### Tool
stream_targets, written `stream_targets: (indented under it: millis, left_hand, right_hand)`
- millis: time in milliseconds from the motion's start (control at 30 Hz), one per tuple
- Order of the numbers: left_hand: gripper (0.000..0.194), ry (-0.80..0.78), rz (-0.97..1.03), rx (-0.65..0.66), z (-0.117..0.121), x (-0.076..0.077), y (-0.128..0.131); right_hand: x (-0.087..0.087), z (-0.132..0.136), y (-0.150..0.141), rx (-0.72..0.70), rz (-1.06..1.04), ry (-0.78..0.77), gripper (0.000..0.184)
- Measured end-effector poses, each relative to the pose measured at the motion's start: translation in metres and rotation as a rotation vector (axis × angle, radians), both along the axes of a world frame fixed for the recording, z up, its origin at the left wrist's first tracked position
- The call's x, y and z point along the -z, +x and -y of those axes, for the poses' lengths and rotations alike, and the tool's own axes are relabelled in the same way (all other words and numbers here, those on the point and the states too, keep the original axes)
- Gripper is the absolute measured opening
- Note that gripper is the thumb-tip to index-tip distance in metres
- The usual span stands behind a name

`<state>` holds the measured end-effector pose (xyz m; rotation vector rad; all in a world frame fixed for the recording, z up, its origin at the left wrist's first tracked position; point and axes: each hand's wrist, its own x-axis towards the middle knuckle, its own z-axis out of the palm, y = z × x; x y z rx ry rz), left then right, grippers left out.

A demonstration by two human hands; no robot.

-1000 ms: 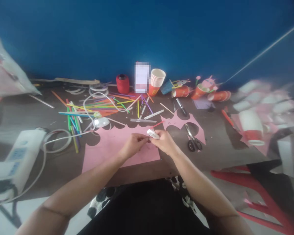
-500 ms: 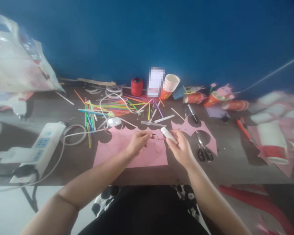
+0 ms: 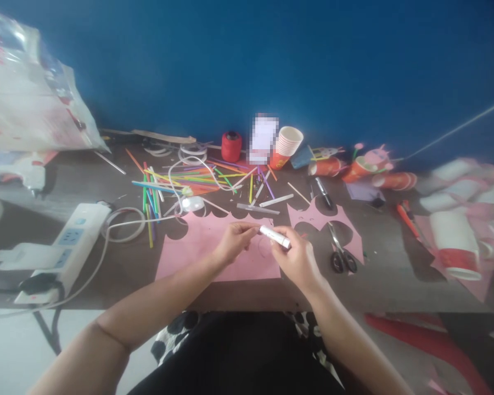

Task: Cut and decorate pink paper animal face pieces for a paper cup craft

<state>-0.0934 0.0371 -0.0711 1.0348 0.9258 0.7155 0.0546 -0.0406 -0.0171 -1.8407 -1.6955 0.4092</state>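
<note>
My right hand (image 3: 295, 255) is closed round a short white marker-like tube (image 3: 275, 237), its thumb and fingers gripping the lower end. The tube's upper left end meets the fingertips of my left hand (image 3: 235, 242). Those fingers are pinched together; whatever small thing is between them is hidden. Beneath both hands lies a pink sheet (image 3: 197, 252) with scalloped cut-outs along its far edge and a faint round outline near the right side. Black-handled scissors (image 3: 342, 260) rest to the right of my right hand, over a second cut pink scrap (image 3: 356, 238).
Behind the sheet, coloured sticks (image 3: 197, 178) lie scattered near a red spool (image 3: 231, 147) and stacked paper cups (image 3: 288, 144). A power strip (image 3: 80, 236) with a white cable stands left. Paper cups (image 3: 455, 241) and a red-handled cutter (image 3: 407, 216) are at right.
My right hand has turned the white tube flatter and moved it left, so its end now meets my left fingertips. A small dark bit seen at those fingertips is now hidden.
</note>
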Motion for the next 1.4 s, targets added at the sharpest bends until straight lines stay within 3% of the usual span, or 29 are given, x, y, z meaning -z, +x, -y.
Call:
stream_targets:
  millis: [267,600,1100,1400]
  left_hand:
    - [0.032,0.005,-0.002,0.066,0.003,-0.001,-0.002]
    - [0.049,-0.170,0.150,0.101,0.005,-0.002,-0.002]
    - [0.036,0.065,0.002,0.098,0.003,-0.006,-0.004]
    - [0.034,0.094,-0.003,0.060,0.002,-0.008,-0.002]
  right_hand:
    - [0.004,-0.002,-0.001,0.007,0.038,0.050,0.017]
    - [0.004,-0.005,0.003,0.002,0.006,0.005,0.017]
    - [0.007,-0.012,0.003,0.093,-0.161,-0.055,0.017]
    - [0.008,-0.014,0.004,0.095,-0.189,-0.076,0.018]
